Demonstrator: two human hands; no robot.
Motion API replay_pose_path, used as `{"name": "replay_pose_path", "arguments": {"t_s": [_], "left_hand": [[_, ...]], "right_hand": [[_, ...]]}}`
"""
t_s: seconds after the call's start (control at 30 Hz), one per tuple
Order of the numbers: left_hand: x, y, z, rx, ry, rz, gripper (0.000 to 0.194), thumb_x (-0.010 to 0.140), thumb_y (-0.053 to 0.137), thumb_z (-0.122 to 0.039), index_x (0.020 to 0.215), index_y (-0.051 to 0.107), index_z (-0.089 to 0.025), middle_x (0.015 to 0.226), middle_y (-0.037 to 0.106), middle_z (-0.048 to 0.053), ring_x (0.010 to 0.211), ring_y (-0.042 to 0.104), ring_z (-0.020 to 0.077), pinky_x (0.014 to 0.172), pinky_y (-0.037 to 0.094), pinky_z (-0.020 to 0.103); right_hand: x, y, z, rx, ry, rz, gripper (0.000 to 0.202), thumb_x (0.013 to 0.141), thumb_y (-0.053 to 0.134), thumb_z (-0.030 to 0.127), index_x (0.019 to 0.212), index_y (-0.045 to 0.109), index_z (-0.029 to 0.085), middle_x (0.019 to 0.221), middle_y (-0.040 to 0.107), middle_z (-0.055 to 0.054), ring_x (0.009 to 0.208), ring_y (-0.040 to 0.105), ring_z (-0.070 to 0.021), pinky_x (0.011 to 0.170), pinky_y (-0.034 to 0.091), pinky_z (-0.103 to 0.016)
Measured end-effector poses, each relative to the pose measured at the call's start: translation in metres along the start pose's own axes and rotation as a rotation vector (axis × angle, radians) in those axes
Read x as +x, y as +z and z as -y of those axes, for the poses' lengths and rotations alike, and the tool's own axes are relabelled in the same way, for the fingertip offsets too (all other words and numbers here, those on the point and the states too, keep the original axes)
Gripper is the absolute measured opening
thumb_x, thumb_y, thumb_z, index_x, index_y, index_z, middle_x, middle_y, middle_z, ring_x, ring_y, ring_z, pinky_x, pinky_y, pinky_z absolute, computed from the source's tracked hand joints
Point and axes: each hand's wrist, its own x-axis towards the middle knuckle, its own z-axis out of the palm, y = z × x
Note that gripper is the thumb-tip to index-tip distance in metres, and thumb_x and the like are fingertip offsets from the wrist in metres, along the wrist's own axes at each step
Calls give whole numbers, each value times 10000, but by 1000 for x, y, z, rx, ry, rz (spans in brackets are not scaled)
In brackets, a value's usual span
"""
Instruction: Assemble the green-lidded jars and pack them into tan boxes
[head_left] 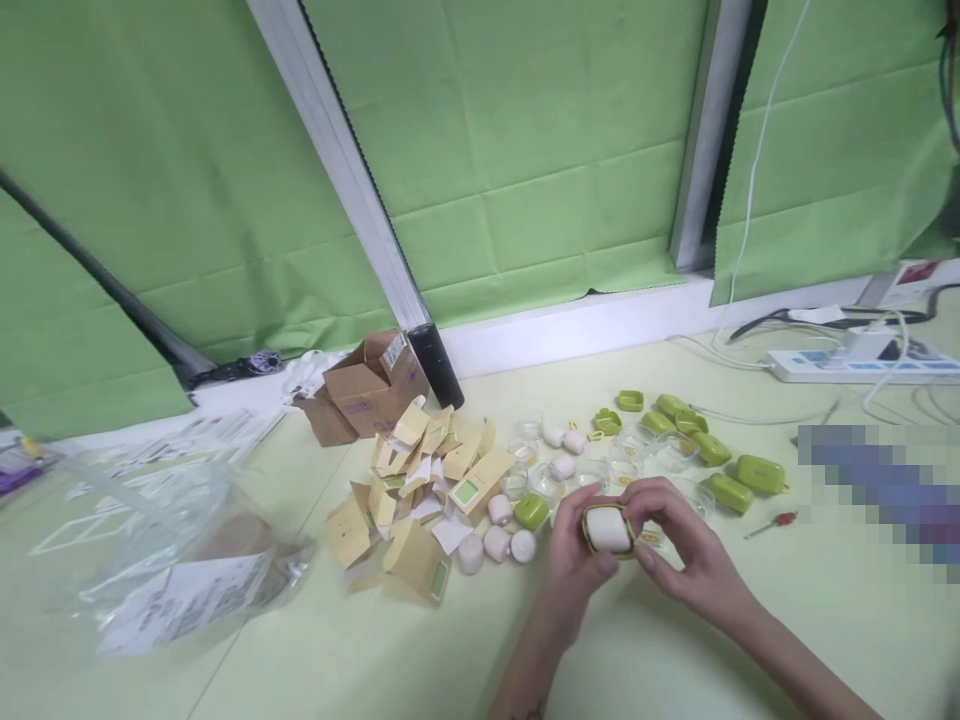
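Note:
My left hand point(571, 565) is closed around a small green-rimmed case point(608, 529) with a rounded white piece inside it. From the other side, the fingers of my right hand point(686, 545) pinch its edge. Just left of my left hand sits a green case point(532, 511), near several pinkish-white cylinders point(471, 553). Behind my hands lie several clear plastic cases point(592, 474), some with yellow bits in them. Further right are more green cases point(760, 474), and two small open green pieces point(631, 400) lie at the back.
A heap of small tan cardboard boxes point(411, 548) lies to the left, with a brown carton point(375, 385) behind. Clear plastic packaging point(202, 540) covers the far left. A screwdriver point(772, 524) lies at right, below a white power strip point(810, 366) and cables. Green curtains point(540, 140) hang behind.

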Motion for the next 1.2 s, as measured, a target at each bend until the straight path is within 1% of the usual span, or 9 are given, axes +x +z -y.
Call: {"name": "replay_pose_path", "arguments": {"t_s": [0.1,0.17,0.37,0.47,0.63,0.87,1.0,1.1,1.2], "left_hand": [[2,1,3,-81,41,-10,362,841,499,-440,1111,546,-203,1090,585,83,932,539,198,777,416,309],[2,1,4,-82,40,-8,317,878,436,-389,1077,569,-181,1077,601,87,1020,526,216,871,395,336],[1,1,5,-52,-26,-29,330,860,479,-327,1157,540,-196,1187,570,88,1118,502,242,941,383,370],[1,3,5,-46,-43,-28,376,842,501,-346,1194,517,-214,1246,540,85,1142,493,250,945,389,380],[2,6,9,-59,-49,30,380,839,479,-337,1184,533,-188,1212,562,94,1146,495,261,980,360,400],[4,7,11,-14,-20,56,445,772,569,-350,1178,541,-170,1210,565,102,1156,485,297,998,354,436],[1,6,14,86,-19,-12,442,798,568,-365,1195,523,-176,1279,524,113,1213,439,291,1017,342,428],[0,5,14,157,-44,-60,394,818,552,-379,1164,534,-191,1246,551,113,1183,476,272,992,374,413],[-1,7,12,153,-63,-69,354,824,554,-372,1134,533,-202,1197,578,104,1128,520,252,952,412,393]], "right_hand": [[2,-4,-1,-107,-6,2,344,763,608,179,1074,486,262,998,494,-68,963,511,-242,772,482,-365],[4,-5,1,-159,24,38,389,762,630,201,1121,500,276,1048,501,-72,1018,506,-251,839,474,-387],[7,-5,5,-78,148,122,340,814,596,242,1138,518,311,1133,487,-71,1094,496,-235,792,527,-331],[5,-7,7,-69,166,149,377,811,607,259,1168,507,323,1166,482,-69,1125,482,-238,833,519,-350],[0,-8,7,-107,166,103,403,799,628,261,1183,521,317,1132,522,-69,1099,503,-241,847,508,-359],[-3,-8,10,-107,169,99,387,821,607,268,1193,513,314,1126,528,-68,1132,480,-239,927,456,-390],[-4,-10,9,-141,134,100,429,812,613,253,1221,494,312,1146,546,-67,1122,501,-242,923,463,-392],[-6,-13,7,-187,104,91,541,777,656,256,1270,437,303,1141,569,-74,1072,526,-254,895,470,-416],[-6,-14,5,-127,148,86,453,804,628,283,1227,465,292,1104,578,-75,1019,546,-243,832,497,-388]]}}
